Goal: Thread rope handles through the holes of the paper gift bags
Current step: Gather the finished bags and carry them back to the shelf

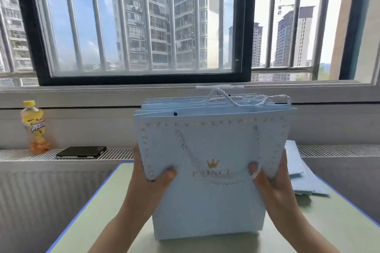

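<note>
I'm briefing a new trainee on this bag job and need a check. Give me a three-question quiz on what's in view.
1. True or false: both hands grip the upright stack of pale blue paper gift bags.
2. Which item lies flat beside the yellow drink bottle? A) scissors B) black phone C) tape roll
3. Where does the front bag's white twisted rope handle hang?

Key
1. True: left hand and right hand hold its sides.
2. B, the black phone.
3. Down over the printed front face.
</note>
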